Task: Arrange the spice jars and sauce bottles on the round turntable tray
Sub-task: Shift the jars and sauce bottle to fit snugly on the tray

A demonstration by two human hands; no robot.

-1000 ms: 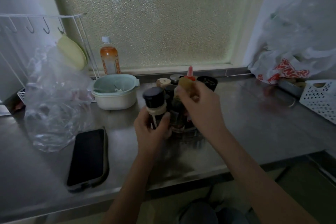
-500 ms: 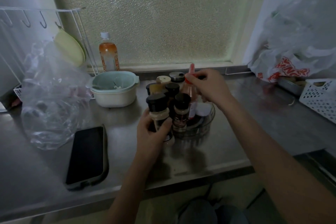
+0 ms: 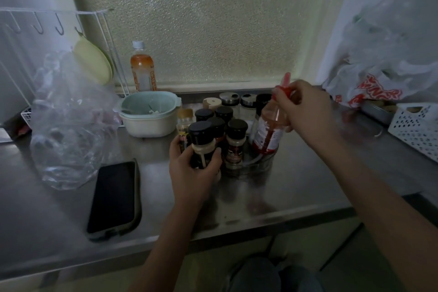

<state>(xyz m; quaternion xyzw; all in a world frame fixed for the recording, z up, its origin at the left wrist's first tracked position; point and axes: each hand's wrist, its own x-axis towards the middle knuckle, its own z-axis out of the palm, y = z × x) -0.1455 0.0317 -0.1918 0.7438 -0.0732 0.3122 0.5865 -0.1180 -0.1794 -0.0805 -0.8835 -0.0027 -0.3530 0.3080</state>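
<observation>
A clear round turntable tray (image 3: 259, 165) sits on the steel counter, crowded with several black-capped spice jars (image 3: 235, 142). My left hand (image 3: 193, 173) grips a black-capped jar of pale powder (image 3: 202, 147) at the tray's front left edge. My right hand (image 3: 302, 108) holds the red nozzle top of a red sauce bottle (image 3: 267, 134), which leans slightly, its base on the tray's right side. Behind the tray stand a beige-lidded jar (image 3: 211, 103) and two silver-lidded shakers (image 3: 229, 99).
A phone in a case (image 3: 113, 196) lies front left. A crumpled clear plastic bag (image 3: 68, 135) and a pale green bowl (image 3: 149, 113) sit left. An orange drink bottle (image 3: 142, 71) stands by the window. A white basket (image 3: 417, 128) and plastic bags (image 3: 379, 71) are right.
My right hand left the jars, took the red sauce bottle by its top and carried it to the tray's right side. My left hand kept holding the powder jar.
</observation>
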